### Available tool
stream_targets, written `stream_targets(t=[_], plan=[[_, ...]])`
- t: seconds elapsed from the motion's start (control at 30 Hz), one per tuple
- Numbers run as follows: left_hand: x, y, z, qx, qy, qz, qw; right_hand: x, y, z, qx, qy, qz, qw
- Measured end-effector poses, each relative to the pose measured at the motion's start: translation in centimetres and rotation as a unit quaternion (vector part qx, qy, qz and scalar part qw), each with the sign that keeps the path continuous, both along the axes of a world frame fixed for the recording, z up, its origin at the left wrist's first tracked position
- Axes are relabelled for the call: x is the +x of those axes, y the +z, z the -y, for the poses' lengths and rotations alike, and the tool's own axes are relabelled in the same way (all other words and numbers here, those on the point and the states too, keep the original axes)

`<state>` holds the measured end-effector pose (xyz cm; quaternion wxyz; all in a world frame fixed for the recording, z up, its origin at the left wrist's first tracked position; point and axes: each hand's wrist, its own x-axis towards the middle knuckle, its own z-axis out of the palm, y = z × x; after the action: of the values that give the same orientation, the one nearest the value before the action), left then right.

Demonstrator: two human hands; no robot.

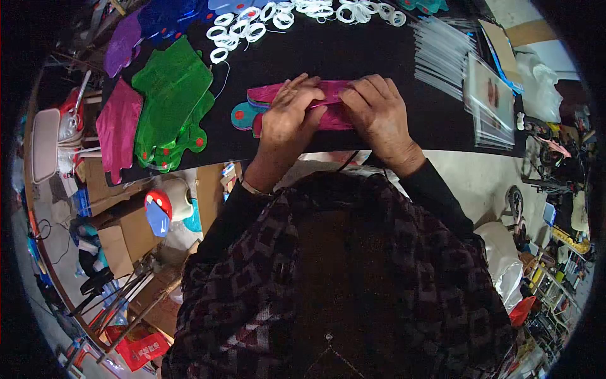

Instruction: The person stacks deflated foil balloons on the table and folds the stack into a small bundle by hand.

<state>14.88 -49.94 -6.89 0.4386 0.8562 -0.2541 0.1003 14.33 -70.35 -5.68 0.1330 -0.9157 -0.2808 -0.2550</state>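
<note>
A pink foil sheet, shiny like a flat, uninflated foil balloon, lies folded lengthwise on the black table. At its left end a teal rounded part with a red dot sticks out. My left hand grips the fold, thumb and fingers pinched along its middle. Further right, my right hand has its fingers curled down on the same sheet, pinching its upper layer. Both hands cover parts of the sheet, so its full outline is hidden.
Green foil pieces and another pink one lie at the left. White string coils line the back. Clear plastic sticks and clear packets sit right. Cardboard boxes stand below the left edge.
</note>
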Motion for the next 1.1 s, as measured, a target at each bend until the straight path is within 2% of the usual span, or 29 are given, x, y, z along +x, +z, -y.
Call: stream_targets(t=[0.57,0.73,1.07,1.1], plan=[[0.2,-0.6,-0.5,-0.007,-0.024,0.012,1.000,-0.9,-0.8,0.7,0.023,0.057,-0.016,0.998],[0.3,-0.9,-0.4,-0.001,-0.022,0.024,0.999,-1.6,-0.6,1.3,-0.013,0.060,-0.028,0.998],[-0.2,-1.4,-0.2,0.059,-0.022,0.100,0.993,-3.5,-1.1,1.4,-0.001,0.033,-0.056,0.998],[-0.4,-1.4,-0.2,0.095,-0.019,0.114,0.989,-3.6,-1.2,1.2,0.000,0.024,-0.052,0.998]])
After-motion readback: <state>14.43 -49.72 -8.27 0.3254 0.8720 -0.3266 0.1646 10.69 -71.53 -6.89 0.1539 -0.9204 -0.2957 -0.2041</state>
